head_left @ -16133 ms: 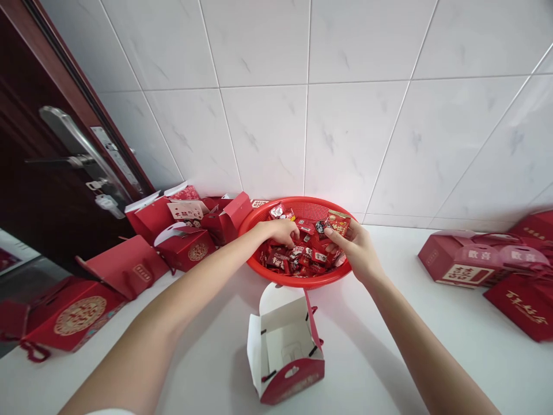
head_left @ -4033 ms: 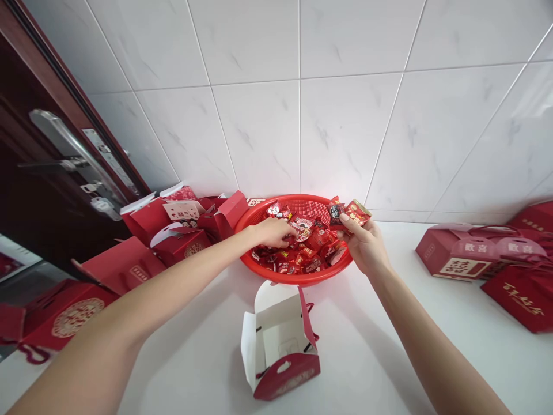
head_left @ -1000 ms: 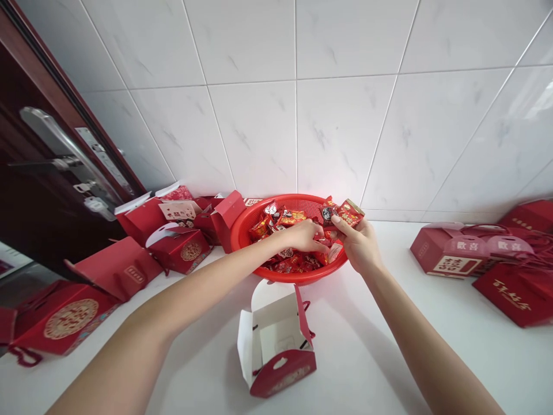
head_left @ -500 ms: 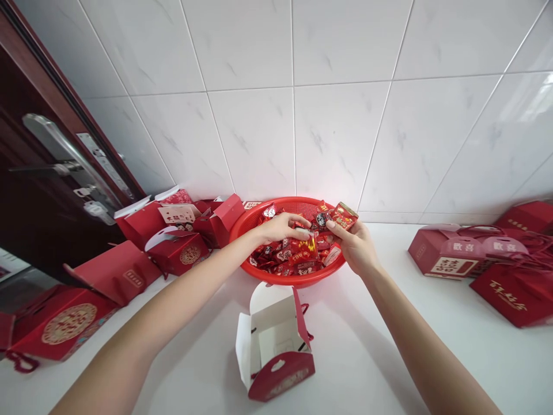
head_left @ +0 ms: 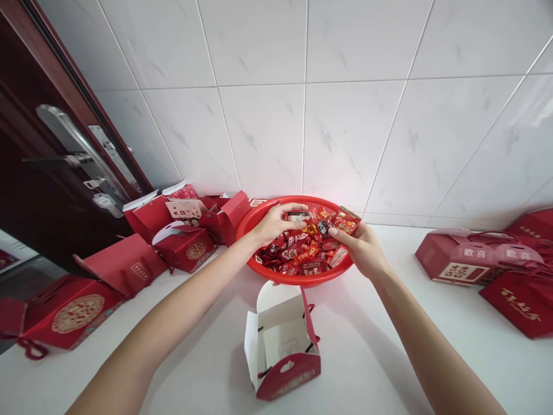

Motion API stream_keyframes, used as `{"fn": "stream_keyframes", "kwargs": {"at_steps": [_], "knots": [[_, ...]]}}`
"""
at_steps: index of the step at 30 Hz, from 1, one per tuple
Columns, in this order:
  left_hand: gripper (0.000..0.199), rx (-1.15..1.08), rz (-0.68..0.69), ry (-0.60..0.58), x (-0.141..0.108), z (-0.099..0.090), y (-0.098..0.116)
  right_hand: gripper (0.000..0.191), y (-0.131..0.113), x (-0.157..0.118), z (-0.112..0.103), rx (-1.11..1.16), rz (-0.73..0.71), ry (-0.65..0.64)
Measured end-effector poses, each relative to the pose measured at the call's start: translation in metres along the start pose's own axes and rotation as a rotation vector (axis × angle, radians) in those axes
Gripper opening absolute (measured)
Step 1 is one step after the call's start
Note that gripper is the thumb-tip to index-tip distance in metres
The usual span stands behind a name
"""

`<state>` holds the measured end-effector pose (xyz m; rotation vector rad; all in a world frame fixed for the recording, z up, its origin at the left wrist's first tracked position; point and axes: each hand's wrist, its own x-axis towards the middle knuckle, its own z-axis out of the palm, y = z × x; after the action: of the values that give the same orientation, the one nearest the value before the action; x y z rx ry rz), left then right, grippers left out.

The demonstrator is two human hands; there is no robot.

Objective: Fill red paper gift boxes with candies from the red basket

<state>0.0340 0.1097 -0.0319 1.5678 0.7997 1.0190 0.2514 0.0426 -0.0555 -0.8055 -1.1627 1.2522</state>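
Observation:
A red plastic basket (head_left: 298, 281) full of wrapped candies (head_left: 298, 253) stands against the wall. My left hand (head_left: 275, 223) reaches over its left side, thumb and fingers closed around a wrapped candy (head_left: 298, 217) with a dark and white wrapper. At the right rim, my right hand (head_left: 365, 246) pinches red candy packets (head_left: 345, 221), one of them with a black round mark; how many it holds is partly hidden. In front of the basket sits an open red gift box (head_left: 298, 374), white inside, with its flaps spread and a red cord handle.
Several red gift boxes (head_left: 142, 268) stand along the left side, beside a dark door with a metal handle (head_left: 82, 144). More closed red boxes (head_left: 458, 259) are grouped on the right of the white tabletop (head_left: 371, 357). A tiled wall (head_left: 259, 138) rises behind.
My left hand has moved up and back in the basket, from a red and gold candy to the dark and white one. My right hand keeps its packets. The whole view has shifted slightly.

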Motion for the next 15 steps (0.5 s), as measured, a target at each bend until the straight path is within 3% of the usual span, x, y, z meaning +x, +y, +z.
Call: {"fn": "stream_keyframes", "kwargs": {"at_steps": [5,10,15], "knots": [[0.044,-0.032,0.018,-0.064,-0.001,0.003,0.0,0.05,0.001,-0.001,0.0,-0.006,0.003,-0.017],[0.055,-0.05,-0.022,-0.179,-0.005,0.006,0.0,0.047,-0.003,-0.004,0.003,-0.049,0.002,-0.064],[0.064,0.236,-0.014,-0.082,-0.009,0.011,0.003,0.049,-0.007,-0.006,0.012,-0.164,-0.004,-0.053]]}}
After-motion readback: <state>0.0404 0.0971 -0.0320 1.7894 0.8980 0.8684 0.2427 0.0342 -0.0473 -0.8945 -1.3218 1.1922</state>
